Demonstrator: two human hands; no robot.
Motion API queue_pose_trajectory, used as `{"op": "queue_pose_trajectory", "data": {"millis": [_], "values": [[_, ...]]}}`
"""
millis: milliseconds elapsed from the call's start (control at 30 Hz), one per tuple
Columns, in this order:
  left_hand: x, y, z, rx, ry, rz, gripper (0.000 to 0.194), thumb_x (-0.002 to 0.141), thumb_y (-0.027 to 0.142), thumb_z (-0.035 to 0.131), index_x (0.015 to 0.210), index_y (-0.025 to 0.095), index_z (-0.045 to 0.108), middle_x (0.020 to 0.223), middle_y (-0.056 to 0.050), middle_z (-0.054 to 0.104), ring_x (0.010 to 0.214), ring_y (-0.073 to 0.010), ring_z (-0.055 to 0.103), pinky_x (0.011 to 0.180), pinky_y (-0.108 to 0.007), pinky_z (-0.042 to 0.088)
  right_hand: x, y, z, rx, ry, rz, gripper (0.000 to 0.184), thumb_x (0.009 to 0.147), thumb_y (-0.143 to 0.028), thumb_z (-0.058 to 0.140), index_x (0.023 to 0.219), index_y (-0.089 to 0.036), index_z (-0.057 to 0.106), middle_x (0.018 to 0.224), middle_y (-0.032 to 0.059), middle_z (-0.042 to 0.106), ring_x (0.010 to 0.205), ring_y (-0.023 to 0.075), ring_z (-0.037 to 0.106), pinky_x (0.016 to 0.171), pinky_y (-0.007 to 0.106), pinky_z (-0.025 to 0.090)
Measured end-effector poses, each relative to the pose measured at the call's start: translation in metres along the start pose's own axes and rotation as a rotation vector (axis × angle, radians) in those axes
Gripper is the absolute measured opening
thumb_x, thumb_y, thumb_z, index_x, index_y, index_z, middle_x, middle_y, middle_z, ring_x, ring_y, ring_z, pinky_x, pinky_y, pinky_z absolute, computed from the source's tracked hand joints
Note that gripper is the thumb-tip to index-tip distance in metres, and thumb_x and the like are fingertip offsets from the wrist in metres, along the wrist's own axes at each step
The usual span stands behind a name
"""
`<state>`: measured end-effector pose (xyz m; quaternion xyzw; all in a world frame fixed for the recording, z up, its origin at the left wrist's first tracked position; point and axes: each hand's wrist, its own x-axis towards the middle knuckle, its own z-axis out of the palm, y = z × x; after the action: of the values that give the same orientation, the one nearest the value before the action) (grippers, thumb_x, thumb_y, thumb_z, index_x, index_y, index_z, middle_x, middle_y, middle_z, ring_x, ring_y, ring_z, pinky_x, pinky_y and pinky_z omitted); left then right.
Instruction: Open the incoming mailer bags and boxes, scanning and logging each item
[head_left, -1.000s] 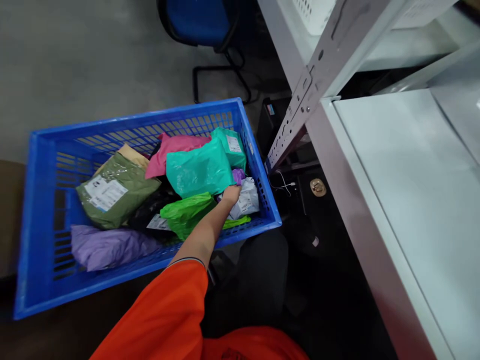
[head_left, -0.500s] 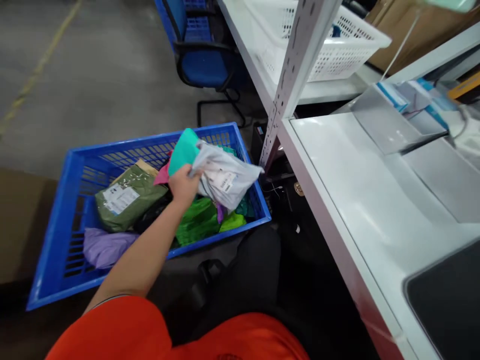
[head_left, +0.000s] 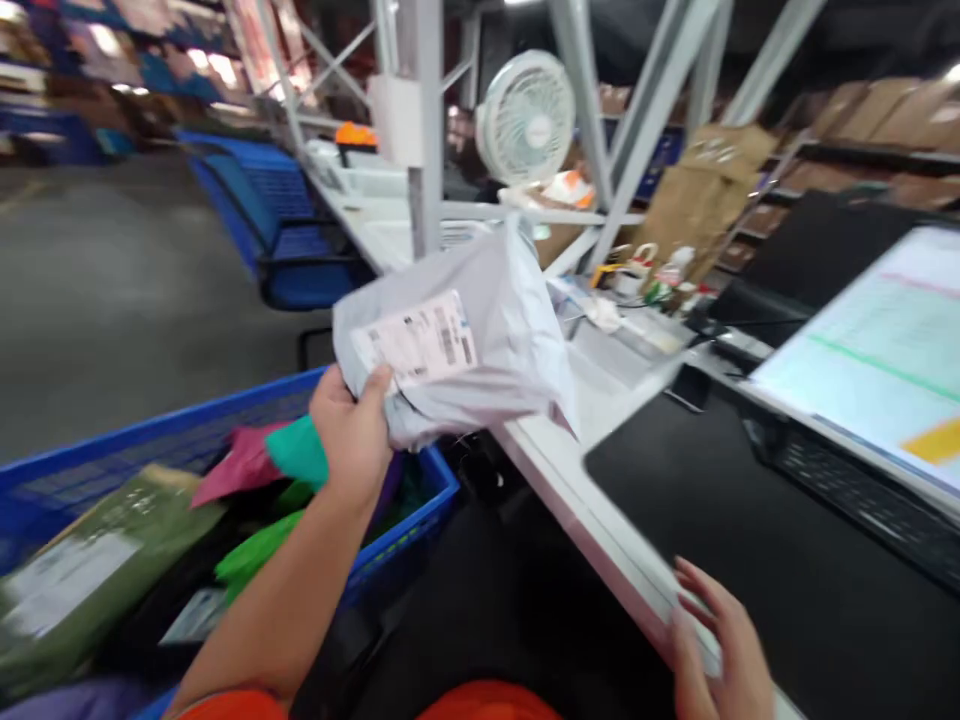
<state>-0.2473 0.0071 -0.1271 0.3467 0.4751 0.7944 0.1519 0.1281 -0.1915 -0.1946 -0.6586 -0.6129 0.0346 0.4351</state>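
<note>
My left hand (head_left: 351, 425) is closed on the lower left edge of a pale grey plastic mailing bag (head_left: 517, 310), thumb on top. A white printed label with a barcode faces up on the bag. The bag is held in the air, above the gap between the blue crate (head_left: 442, 495) and the white table. Low at the right, my right hand (head_left: 720, 640) is by the table's front edge, holding nothing, its fingers apart. In the crate lie a green parcel (head_left: 150, 510) with a label, a pink bag (head_left: 238, 462) and a teal bag (head_left: 298, 448).
A black mat (head_left: 675, 490) covers the near part of the white table (head_left: 555, 470). On it are a keyboard (head_left: 862, 490) and a phone (head_left: 688, 388), with a lit monitor (head_left: 877, 340) behind. A fan (head_left: 529, 118) and a blue chair (head_left: 300, 285) stand farther off.
The grey bag has come up out of the crate in my left hand. My view has swung up and right, bringing the monitor, fan and my right hand into sight.
</note>
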Motion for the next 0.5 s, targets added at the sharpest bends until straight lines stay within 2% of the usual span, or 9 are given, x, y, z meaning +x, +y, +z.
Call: {"op": "queue_pose_trajectory", "data": {"millis": [100,167,200,267,333,433,500], "values": [[-0.064,0.023,0.044,0.116,-0.264,-0.056,0.033,0.078,0.044,0.075,0.097,0.017,0.069,0.090,-0.003,0.073,0.076,-0.0175,0.064,0.068,-0.026,0.051,0.006,-0.025,-0.011,0.309,-0.012,-0.039,0.063,0.102,-0.047,0.050,0.159,-0.029,0.028,0.159,0.0138,0.040,0.136,0.0330,0.052,0.108,0.053,0.049],[-0.106,0.041,0.068,0.186,-0.462,-0.029,0.030,0.079,0.047,0.072,0.085,0.018,0.067,0.076,0.001,0.067,0.067,-0.0159,0.058,0.059,-0.024,0.045,0.011,-0.029,-0.024,0.488,-0.016,-0.006,0.076,0.102,-0.056,0.046,0.164,-0.030,0.010,0.169,0.0119,0.019,0.150,0.0331,0.034,0.119,0.056,0.037],[-0.126,0.050,0.078,0.213,-0.548,0.002,0.031,0.079,0.048,0.071,0.079,0.018,0.065,0.070,0.002,0.062,0.064,-0.0150,0.055,0.057,-0.024,0.043,0.013,-0.025,-0.031,0.549,-0.022,0.035,0.080,0.101,-0.059,0.046,0.164,-0.030,0.007,0.171,0.0109,0.014,0.153,0.0321,0.028,0.122,0.055,0.033],[-0.164,0.067,0.096,0.244,-0.678,0.067,0.034,0.081,0.050,0.068,0.073,0.018,0.062,0.065,0.002,0.058,0.062,-0.0141,0.051,0.057,-0.024,0.040,0.017,-0.011,-0.048,0.614,0.010,0.155,0.085,0.098,-0.061,0.052,0.164,-0.027,0.009,0.171,0.0110,0.016,0.154,0.0298,0.026,0.124,0.050,0.032],[-0.197,0.079,0.109,0.233,-0.784,0.091,0.035,0.082,0.052,0.066,0.074,0.018,0.063,0.067,0.001,0.060,0.064,-0.0148,0.053,0.059,-0.024,0.042,0.021,0.011,-0.067,0.629,0.088,0.273,0.086,0.095,-0.061,0.058,0.162,-0.024,0.017,0.166,0.0128,0.029,0.151,0.0293,0.034,0.124,0.048,0.033],[-0.233,0.084,0.127,0.200,-0.985,0.066,0.039,0.079,0.057,0.064,0.069,0.019,0.063,0.063,0.000,0.059,0.062,-0.0160,0.054,0.057,-0.024,0.043,0.021,0.048,-0.098,0.621,0.206,0.378,0.090,0.089,-0.062,0.065,0.159,-0.023,0.025,0.157,0.0151,0.044,0.142,0.0310,0.046,0.123,0.051,0.032],[-0.250,0.080,0.137,0.198,-1.144,0.045,0.045,0.077,0.061,0.061,0.060,0.020,0.057,0.056,0.001,0.052,0.057,-0.0155,0.049,0.052,-0.025,0.039,0.011,0.070,-0.122,0.634,0.230,0.403,0.096,0.085,-0.061,0.070,0.159,-0.024,0.022,0.159,0.0166,0.040,0.141,0.0308,0.048,0.122,0.052,0.034]]}}
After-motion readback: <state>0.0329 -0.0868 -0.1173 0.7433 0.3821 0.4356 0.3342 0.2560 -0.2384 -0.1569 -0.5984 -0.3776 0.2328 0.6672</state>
